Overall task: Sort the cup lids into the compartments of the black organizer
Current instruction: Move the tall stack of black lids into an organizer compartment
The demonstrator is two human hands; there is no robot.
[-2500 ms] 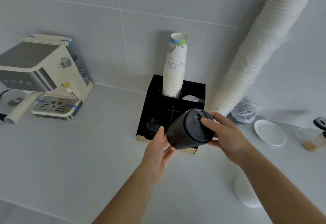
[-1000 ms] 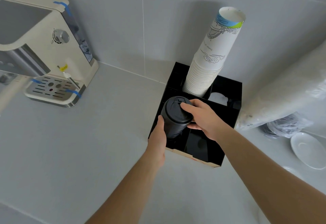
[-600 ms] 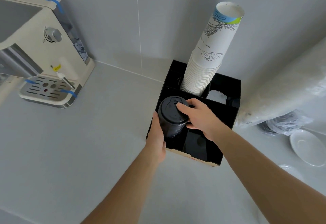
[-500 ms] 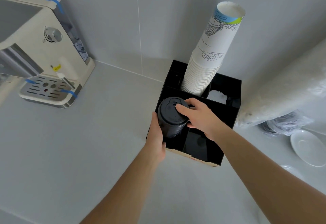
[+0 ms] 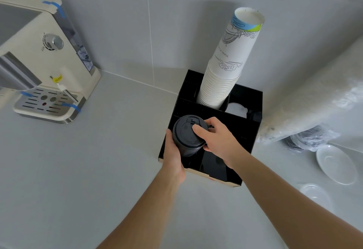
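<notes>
- Black cup lids [image 5: 186, 134], nested in a short stack, sit over the front-left compartment of the black organizer [image 5: 253, 131], the stack's lower end inside it; whether it rests on the bottom cannot be told.
- Left hand [image 5: 173, 155] wraps the stack's left side, fingers curled round it and closed on it.
- Right hand [image 5: 216, 140] grips the top of the stack from the right, thumb pressed on the uppermost lid, other fingers behind the rim.
- A tall stack of printed paper cups [image 5: 225, 72] stands in a rear compartment; a white lid [image 5: 236, 109] lies in the compartment to its right.
- A cream espresso machine [image 5: 45, 62] stands on the grey counter [image 5: 98, 170] to the left, well apart.
- A bagged sleeve of white cups [image 5: 318, 101] leans at the right, near a white saucer [image 5: 335, 163].
</notes>
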